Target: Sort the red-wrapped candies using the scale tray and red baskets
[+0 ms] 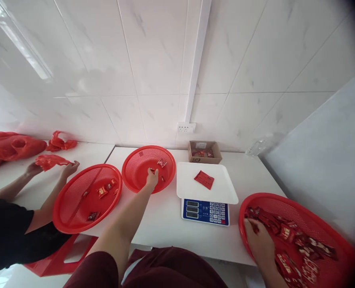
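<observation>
My left hand [152, 180] reaches into the middle red basket [135, 182], its thumb and fingers closed around what looks like a small wrapped snack packet. Several other small packets lie in that basket, one of them a red and white packet [162, 163]. At the right, my right hand [260, 242] is inside the right red basket [264, 196], its fingers curled in among many red snack packets [287, 232]. What those fingers hold is hidden. Between the hands, a red packet [204, 179] lies flat on the white pan of a digital scale [183, 182].
A cardboard box [206, 160] of red packets stands behind the scale. Left of me, another red basket [75, 204] holds several packets. Beside it, a co-worker's hands [69, 170] hold a red mesh bag [51, 161]. More red bags [15, 147] lie at the far left.
</observation>
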Demonstrator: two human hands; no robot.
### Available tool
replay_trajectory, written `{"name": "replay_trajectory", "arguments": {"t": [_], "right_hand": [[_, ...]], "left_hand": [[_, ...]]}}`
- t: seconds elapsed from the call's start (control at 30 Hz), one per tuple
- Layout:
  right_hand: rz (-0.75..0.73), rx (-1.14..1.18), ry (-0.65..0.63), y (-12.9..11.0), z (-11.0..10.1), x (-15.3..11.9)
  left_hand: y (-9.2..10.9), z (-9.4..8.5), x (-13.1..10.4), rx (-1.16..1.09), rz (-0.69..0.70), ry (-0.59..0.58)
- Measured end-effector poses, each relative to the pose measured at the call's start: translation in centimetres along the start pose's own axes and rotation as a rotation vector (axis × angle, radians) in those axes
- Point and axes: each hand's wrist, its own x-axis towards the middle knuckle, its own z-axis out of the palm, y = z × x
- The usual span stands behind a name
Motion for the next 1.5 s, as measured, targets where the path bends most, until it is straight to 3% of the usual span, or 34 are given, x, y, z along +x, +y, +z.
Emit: {"name": "replay_trajectory", "arguments": {"t": [0.1, 0.2, 0.3, 0.53, 0.7, 0.8, 0.97, 1.1, 1.2, 1.4, 1.5], "right_hand": [[-0.153, -0.062, -0.115, -5.2, 2.0, 1.5], [-0.245, -0.279, -0.308, -10.1, 4.7, 3.4], [-0.278, -0.45, -0.394, -13.2, 7.0, 5.0], [-0.301, -0.69, -0.43, -14.4, 9.3, 6.1], [-0.315, -0.707, -0.36, -14.5, 9.6, 6.0], [-0.203, -0.511, -0.354, -16.1, 10.5, 5.1], [-0.135, 0.244, -0.454, -21.5, 13.3, 1.6], [0.268, 0.783, -0.493, -23.8, 14.4, 0.0], [0.436, 0.921, -0.452, -22.9, 13.9, 0.5], [0.49, 1.196, -0.422, -19.4, 10.7, 3.1], [0.459, 1.171, -0.392, -17.2, 8.7, 3.8]], "left_hand": [[-0.7, 0.0, -1.1, 0.154, 0.025, -0.087], [-0.9, 0.5, -3.1, 0.289, 0.14, -0.187], [-1.4, 0.6, -5.1, 0.432, 0.274, -0.225], [-3.5, -1.1, -7.1, 0.726, 0.472, -0.23], [-4.6, -1.8, -6.7, 0.714, 0.541, -0.258], [-5.1, -2.0, -6.2, 0.705, 0.575, -0.26], [-5.9, -2.6, -4.8, 0.708, 0.669, -0.251], [-6.1, -3.2, -3.5, 0.711, 0.733, -0.272], [-6.1, -3.5, -2.9, 0.7, 0.734, -0.301], [-6.5, -3.5, -2.6, 0.659, 0.74, -0.287], [-6.5, -3.4, -2.4, 0.67, 0.734, -0.277]]}}
